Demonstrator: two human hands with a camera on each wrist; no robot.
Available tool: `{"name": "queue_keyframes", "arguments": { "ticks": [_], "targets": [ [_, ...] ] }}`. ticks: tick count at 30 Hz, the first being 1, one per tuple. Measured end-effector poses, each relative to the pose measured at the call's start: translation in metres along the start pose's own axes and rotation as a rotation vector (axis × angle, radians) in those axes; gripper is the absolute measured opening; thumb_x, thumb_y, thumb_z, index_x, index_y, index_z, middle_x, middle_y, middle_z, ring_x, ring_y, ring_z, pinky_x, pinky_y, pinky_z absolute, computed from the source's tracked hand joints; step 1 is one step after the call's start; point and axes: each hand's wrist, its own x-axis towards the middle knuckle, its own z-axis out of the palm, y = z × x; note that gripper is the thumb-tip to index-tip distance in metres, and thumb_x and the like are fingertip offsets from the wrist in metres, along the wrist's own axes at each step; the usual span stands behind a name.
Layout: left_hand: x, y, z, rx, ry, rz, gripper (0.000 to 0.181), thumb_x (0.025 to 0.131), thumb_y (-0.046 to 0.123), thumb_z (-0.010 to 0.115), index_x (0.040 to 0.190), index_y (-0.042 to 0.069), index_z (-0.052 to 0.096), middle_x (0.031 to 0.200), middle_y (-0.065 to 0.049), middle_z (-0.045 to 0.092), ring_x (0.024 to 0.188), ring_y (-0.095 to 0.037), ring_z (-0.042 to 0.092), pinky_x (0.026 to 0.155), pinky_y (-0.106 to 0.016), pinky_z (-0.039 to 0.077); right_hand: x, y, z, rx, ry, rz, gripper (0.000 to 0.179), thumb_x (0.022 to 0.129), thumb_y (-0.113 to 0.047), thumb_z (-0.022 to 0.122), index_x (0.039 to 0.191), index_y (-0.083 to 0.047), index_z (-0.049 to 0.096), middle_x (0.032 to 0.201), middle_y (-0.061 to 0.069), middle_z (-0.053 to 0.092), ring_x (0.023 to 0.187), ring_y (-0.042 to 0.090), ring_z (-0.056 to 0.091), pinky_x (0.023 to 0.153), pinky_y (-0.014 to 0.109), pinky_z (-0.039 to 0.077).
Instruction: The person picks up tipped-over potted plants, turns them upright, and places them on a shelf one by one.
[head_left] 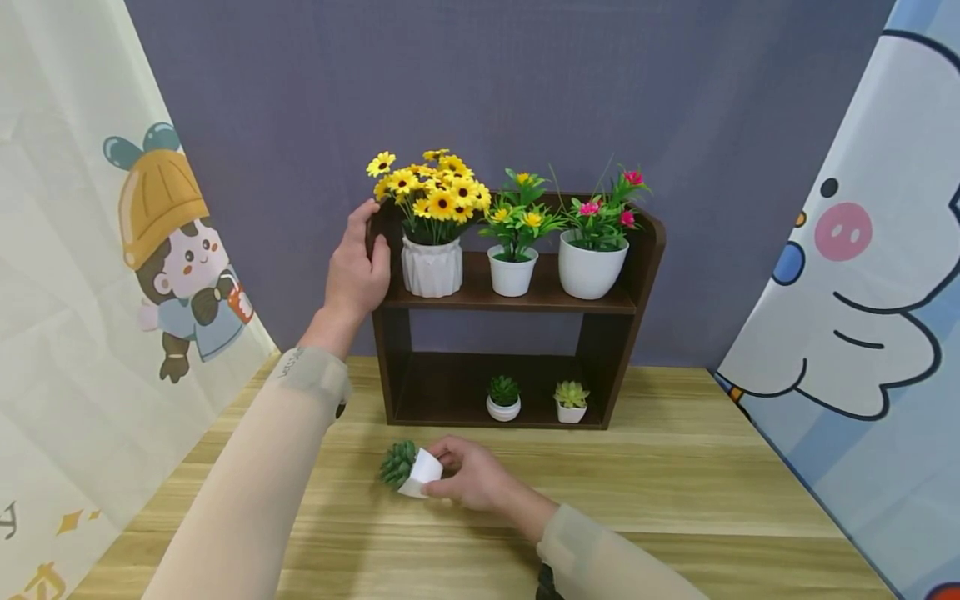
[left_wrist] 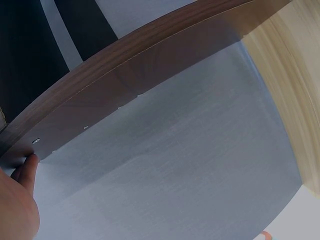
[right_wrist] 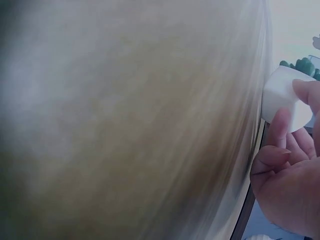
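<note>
My right hand [head_left: 474, 477] pinches the white pot [head_left: 422, 473] of a small green succulent [head_left: 398, 463] between thumb and fingers. The pot is tipped sideways at the tabletop, its leaves pointing left; the right wrist view also catches this pot [right_wrist: 286, 95] at the fingertips. My left hand [head_left: 358, 271] grips the upper left side of a dark brown two-tier shelf [head_left: 517, 305], thumb toward the front. In the left wrist view, a finger of that hand [left_wrist: 20, 202] touches the shelf's outer side panel [left_wrist: 125, 82].
On the upper tier stand potted yellow daisies [head_left: 432, 267], a small yellow-flowered plant [head_left: 513, 273] and a pink-flowered plant [head_left: 592, 265]. A dark green succulent [head_left: 504, 398] and a pale green one [head_left: 572, 402] sit on the lower tier. The wooden table [head_left: 675, 475] extends around the shelf.
</note>
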Motion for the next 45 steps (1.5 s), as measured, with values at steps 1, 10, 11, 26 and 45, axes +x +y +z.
{"name": "queue_keyframes", "arguments": {
  "ticks": [1,10,11,26,45],
  "targets": [
    [0.000,0.000,0.000,-0.001,-0.001,-0.001,0.053,0.114,0.022,0.045,0.166,0.017,0.039,0.171,-0.013,0.048,0.071,-0.039,0.055,0.071,-0.054,0.048,-0.001,0.000,-0.001,0.013,-0.004,0.000,0.035,0.086,-0.003,0.090,0.116,-0.011,0.074,0.111,0.006,0.078,0.086,0.013,0.066,0.055,0.025,0.052],
    [-0.001,0.000,0.000,-0.003,0.010,0.007,0.053,0.114,0.021,0.045,0.166,0.016,0.040,0.161,-0.020,0.057,0.063,-0.035,0.049,0.066,-0.051,0.045,-0.005,0.005,-0.004,0.103,-0.032,0.019,0.038,0.087,0.004,0.084,0.120,-0.006,0.069,0.113,0.010,0.079,0.066,0.013,0.061,0.056,0.023,0.048],
    [-0.001,0.000,0.000,-0.004,0.010,0.007,0.053,0.114,0.021,0.045,0.166,0.016,0.040,0.163,-0.018,0.056,0.065,-0.036,0.051,0.068,-0.052,0.046,-0.005,0.005,-0.004,0.107,-0.036,0.019,0.038,0.087,0.004,0.084,0.121,-0.005,0.069,0.114,0.010,0.079,0.065,0.013,0.061,0.056,0.023,0.048],
    [0.000,-0.002,0.001,-0.005,0.008,0.008,0.053,0.114,0.022,0.046,0.166,0.017,0.040,0.170,-0.015,0.050,0.083,-0.045,0.061,0.079,-0.061,0.052,-0.008,0.013,-0.012,0.114,-0.019,0.037,0.041,0.084,0.003,0.086,0.121,-0.005,0.070,0.119,0.008,0.069,0.084,0.017,0.062,0.062,0.028,0.053],
    [0.000,-0.001,0.000,-0.011,-0.009,-0.001,0.053,0.114,0.022,0.046,0.166,0.017,0.039,0.172,-0.014,0.047,0.109,-0.052,0.067,0.091,-0.066,0.053,-0.007,0.016,-0.012,0.028,0.013,0.036,0.037,0.078,0.002,0.092,0.106,-0.006,0.069,0.112,0.009,0.067,0.103,0.021,0.060,0.086,0.031,0.050]
  ]
}}
